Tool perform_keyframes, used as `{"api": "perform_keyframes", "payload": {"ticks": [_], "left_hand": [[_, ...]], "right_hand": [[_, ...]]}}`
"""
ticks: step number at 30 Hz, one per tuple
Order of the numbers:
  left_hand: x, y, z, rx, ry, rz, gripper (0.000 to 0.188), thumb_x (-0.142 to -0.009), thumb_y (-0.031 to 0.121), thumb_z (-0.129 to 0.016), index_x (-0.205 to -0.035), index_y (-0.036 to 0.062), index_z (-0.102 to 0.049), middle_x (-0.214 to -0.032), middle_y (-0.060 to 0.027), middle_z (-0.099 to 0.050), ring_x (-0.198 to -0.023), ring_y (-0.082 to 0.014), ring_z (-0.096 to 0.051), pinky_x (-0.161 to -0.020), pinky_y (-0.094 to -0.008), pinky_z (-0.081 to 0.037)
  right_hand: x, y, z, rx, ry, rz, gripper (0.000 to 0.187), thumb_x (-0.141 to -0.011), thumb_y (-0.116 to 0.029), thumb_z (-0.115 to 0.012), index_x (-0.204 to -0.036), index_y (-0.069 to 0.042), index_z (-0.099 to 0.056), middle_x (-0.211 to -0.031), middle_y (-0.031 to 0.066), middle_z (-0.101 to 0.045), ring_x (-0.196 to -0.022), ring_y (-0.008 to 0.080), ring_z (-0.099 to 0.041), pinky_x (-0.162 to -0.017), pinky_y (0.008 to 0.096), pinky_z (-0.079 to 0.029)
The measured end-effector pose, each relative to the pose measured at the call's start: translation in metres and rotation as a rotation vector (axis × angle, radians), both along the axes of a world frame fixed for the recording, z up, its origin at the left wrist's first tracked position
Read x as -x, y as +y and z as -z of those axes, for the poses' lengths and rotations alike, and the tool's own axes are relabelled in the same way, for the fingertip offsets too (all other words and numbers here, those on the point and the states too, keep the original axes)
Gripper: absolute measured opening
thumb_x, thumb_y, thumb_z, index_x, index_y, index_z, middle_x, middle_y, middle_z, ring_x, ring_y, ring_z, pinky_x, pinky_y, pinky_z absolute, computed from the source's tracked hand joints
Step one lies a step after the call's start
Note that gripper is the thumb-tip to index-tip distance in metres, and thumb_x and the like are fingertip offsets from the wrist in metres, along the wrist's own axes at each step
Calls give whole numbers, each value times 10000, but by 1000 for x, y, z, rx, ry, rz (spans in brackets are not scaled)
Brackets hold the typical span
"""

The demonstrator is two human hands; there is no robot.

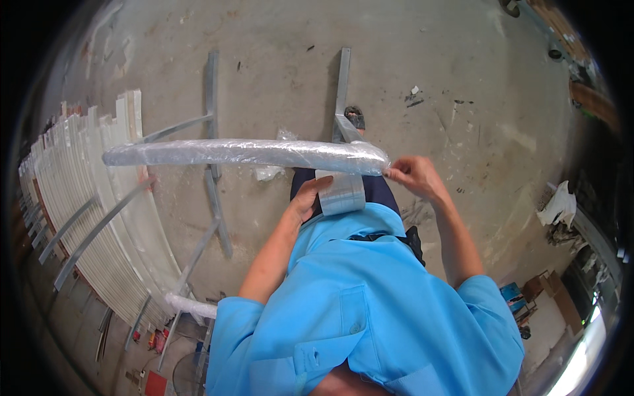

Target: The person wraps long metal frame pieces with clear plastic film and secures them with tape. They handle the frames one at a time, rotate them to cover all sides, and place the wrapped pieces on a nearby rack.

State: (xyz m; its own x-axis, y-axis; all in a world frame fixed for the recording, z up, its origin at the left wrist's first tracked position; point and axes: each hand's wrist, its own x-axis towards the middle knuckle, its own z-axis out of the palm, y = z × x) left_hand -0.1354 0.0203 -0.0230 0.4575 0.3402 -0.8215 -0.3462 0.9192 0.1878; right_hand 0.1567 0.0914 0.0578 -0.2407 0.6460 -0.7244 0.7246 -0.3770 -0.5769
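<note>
Blue shirt (396, 310) cut off; left grip (308, 200) clasps film roll (343, 194); right grip (416, 177) at wrapped bar (244, 153), hold unclear.

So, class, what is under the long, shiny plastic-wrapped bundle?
Grey metal bars and grey concrete floor show around the bundle; contact points and anything directly beneath are covered.

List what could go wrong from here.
The roll of plastic film appears held only by the left hand; it could slip and drop.

The right hand is at one end of the long film-wrapped bundle; a hard tug might shift it.

The sandaled foot is close to a metal stand and might knock it.
</note>
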Motion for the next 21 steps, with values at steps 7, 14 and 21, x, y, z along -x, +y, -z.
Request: {"api": "perform_keyframes", "payload": {"ticks": [7, 14, 21], "left_hand": [[24, 26, -12, 35, 117, 142, 478, -865, 305, -652, -1224, 5, -555, -1152, -110, -627, -1044, -221, -609, -931, -368, -477], [28, 29, -85, -1, 38, 92, 498, -881, 308, -614, -1255, -11, -530, -1209, -139, -600, -1095, -244, -592, -971, -388, -466], [45, 110, -139, -388, -68, -89, 491, -910, 304, -575, -1266, -31, -524, -1189, -161, -613, -1074, -250, -614, -954, -400, -492]], "right_hand": [[61, -72, 15, 295, 501, 333, 624, -783, -385, -763, -1237, 3, -584, -1207, 156, -617, -1131, 232, -578, -1008, 350, -420], [78, -81, -20, 541, 975, 575, 729, -769, -262, -806, -1353, -4, -453, -1246, 87, -587, -1157, 196, -553, -1004, 334, -424], [91, 9, -47, 225, 1264, 514, 833, -726, -258, -832, -1391, 0, -402, -1304, 105, -544, -1194, 206, -523, -1048, 362, -388]]}}
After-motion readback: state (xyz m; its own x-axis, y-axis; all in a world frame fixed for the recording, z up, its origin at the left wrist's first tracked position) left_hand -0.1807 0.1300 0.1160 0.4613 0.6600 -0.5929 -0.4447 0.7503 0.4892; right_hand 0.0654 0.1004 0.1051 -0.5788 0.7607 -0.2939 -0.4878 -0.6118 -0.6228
